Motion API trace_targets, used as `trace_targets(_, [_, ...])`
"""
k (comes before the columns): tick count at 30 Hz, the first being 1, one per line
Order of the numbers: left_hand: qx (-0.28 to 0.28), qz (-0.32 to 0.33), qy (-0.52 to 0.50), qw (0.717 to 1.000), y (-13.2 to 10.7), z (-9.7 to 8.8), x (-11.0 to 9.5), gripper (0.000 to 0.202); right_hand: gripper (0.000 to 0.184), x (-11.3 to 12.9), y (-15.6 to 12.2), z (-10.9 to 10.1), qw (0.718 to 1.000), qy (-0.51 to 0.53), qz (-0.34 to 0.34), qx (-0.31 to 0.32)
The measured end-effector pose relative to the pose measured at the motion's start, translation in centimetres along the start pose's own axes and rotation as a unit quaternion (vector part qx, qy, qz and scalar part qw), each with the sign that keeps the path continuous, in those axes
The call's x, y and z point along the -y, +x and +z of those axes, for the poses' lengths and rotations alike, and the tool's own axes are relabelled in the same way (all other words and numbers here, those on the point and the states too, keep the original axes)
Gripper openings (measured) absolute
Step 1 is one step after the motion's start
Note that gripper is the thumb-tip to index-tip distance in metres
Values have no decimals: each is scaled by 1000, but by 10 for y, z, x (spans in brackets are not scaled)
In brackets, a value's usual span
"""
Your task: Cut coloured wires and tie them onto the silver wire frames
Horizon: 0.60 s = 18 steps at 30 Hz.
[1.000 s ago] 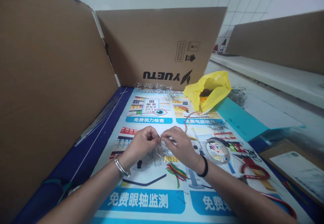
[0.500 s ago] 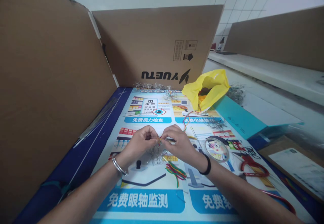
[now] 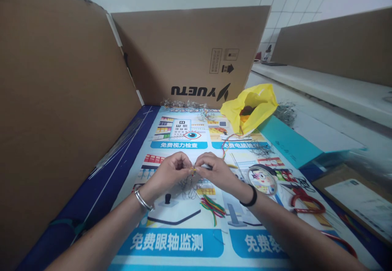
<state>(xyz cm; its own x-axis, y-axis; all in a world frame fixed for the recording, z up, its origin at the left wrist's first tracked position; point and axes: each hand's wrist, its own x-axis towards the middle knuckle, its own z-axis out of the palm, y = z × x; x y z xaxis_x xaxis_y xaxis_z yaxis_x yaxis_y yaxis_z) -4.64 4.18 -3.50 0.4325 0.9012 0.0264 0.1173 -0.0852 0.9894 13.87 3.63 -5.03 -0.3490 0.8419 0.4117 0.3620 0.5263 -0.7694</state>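
My left hand (image 3: 174,169) is closed in a pinch, thumb against forefinger, on a short coloured cord (image 3: 193,170) that looks yellowish. From the other side my right hand (image 3: 216,169) pinches the same cord, so the fingertips of both hands almost meet. The fingers hide most of it, and how it is knotted or twisted is too small to make out. Just below lies a tangle of thin silvery wire pieces (image 3: 189,190). A bundle of red, green and yellow cords (image 3: 212,210) rests on the printed mat (image 3: 183,220), near my right wrist.
A yellow bag (image 3: 266,103) lies open at the back, with cords trailing out. Wire heaps (image 3: 183,104) line the cardboard wall (image 3: 190,50). To the right are a roll of clear tape (image 3: 262,180), red-handled scissors or pliers (image 3: 309,204) and a turquoise folder (image 3: 294,142). Thin rods (image 3: 118,146) lie left.
My right fingers have shifted slightly at the cord and curl a little differently. My left hand stays nearly in place, and the things on the mat have not moved.
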Motion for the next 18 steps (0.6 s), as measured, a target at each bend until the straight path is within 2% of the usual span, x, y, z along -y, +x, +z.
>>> trace_targets(10, [8, -9, 17, 1000, 0, -1, -2, 15, 16, 8, 2, -5, 992, 83, 83, 41])
trace_targets(18, [20, -8, 26, 999, 0, -1, -2, 14, 13, 1, 2, -5, 986, 109, 115, 61])
